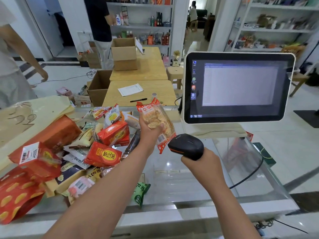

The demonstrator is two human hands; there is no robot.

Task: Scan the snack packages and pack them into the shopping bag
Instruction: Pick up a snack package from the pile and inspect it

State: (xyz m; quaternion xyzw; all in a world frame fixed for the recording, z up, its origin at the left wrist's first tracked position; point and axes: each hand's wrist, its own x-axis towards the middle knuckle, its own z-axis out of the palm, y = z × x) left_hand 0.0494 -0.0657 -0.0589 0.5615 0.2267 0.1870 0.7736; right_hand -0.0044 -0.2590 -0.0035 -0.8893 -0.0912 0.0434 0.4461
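Scanner (187, 146) gripped in right hand (201, 163), nose just beside barcode of cracker packet (156, 121) — left hand (148, 131) grips it above glass counter (189, 180). Advice: tilt barcode flat toward scanner.

Both hands (150, 130) (202, 163) raised — fingers curled, gripping.

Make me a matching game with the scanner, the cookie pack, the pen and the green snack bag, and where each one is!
Things:
1. scanner
2. cookie pack
3. pen
4. green snack bag

Places:
A. lying on the wooden table
B. held in the left hand
C. lying on the glass counter
D. held in the right hand

Pairs: 1-D, 2-B, 3-A, 4-C
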